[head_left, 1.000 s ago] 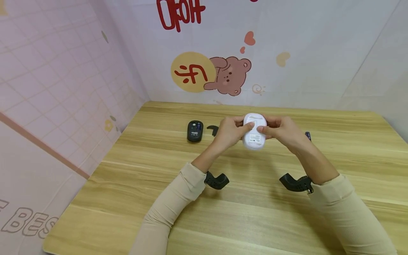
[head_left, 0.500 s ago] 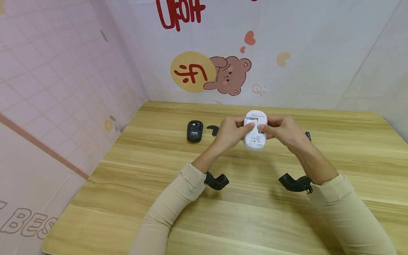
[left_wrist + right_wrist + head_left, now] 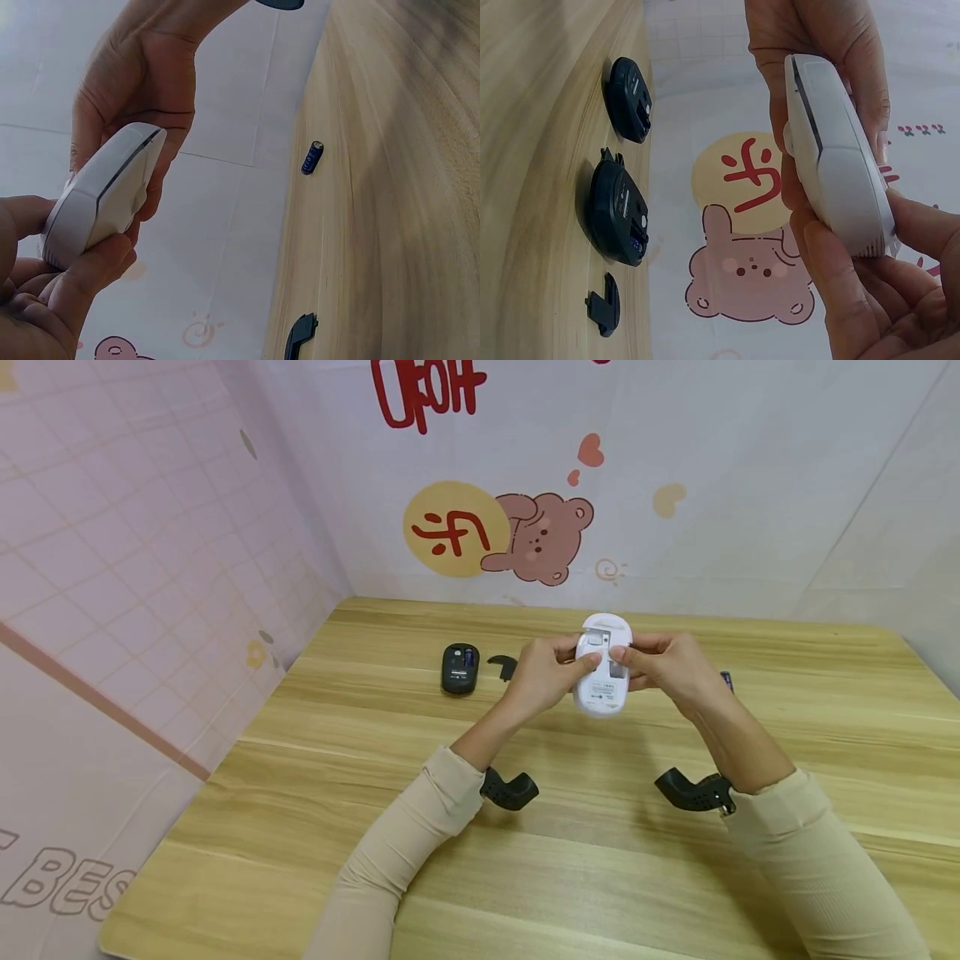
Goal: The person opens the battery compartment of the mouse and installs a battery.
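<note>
A white computer mouse (image 3: 602,693) is held above the table, its underside with a printed label facing the head camera. My left hand (image 3: 543,672) grips its left side, thumb on the underside. My right hand (image 3: 671,668) holds the opposite side, and that thumb also presses the underside. The battery cover (image 3: 600,668) stands shifted, with gaps at its top and right edge. In the right wrist view the white mouse (image 3: 844,172) appears edge-on between both hands; the left wrist view shows the white mouse (image 3: 101,195) from its side.
Black mice (image 3: 628,100) lie upside down on the table (image 3: 525,877), one with a battery inside. Black covers (image 3: 502,667) lie close by. A loose blue battery (image 3: 313,157) rests on the right. Black wrist mounts (image 3: 512,788) hang under both forearms. A printed wall cloth (image 3: 750,527) stands behind.
The battery cover has slid toward the person relative to the mouse's body, and the gaps around it have widened. Both hands have kept their grip.
</note>
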{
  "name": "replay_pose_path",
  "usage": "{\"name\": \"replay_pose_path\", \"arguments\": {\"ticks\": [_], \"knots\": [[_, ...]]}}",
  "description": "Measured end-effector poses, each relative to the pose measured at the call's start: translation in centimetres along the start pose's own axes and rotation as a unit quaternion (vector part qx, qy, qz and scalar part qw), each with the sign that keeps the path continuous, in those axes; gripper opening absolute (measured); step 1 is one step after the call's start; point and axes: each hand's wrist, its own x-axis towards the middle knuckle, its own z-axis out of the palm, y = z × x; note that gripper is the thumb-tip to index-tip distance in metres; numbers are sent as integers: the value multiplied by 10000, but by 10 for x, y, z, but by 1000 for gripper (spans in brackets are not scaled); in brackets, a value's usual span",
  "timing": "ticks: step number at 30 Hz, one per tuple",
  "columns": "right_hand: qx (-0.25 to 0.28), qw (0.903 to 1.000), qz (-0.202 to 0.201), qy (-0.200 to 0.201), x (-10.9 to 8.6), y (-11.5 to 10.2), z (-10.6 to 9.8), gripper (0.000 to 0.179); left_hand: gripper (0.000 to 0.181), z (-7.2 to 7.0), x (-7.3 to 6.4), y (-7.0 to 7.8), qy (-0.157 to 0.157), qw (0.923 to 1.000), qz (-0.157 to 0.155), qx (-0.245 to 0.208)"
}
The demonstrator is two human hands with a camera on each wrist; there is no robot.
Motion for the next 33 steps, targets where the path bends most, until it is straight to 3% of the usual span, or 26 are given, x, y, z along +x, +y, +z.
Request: {"name": "replay_pose_path", "arguments": {"ticks": [11, 20, 26, 33], "knots": [[-18, 9997, -16, 236, 1, 0, 0, 50, 38, 2, -1, 1, 11, 9998, 7, -173], [-672, 9936, 39, 912, 3, 1, 0, 55, 38, 3, 0, -1, -20, 9999, 8, -119], [-348, 9864, -277, 1581, 5, 2, 0, 15, 38, 3, -1, 0, -69, 9998, -31, -185], [272, 9841, -507, 1677, 3, -2, -4, 14, 37, 4, 0, 1, -27, 9997, -90, -235]]}}
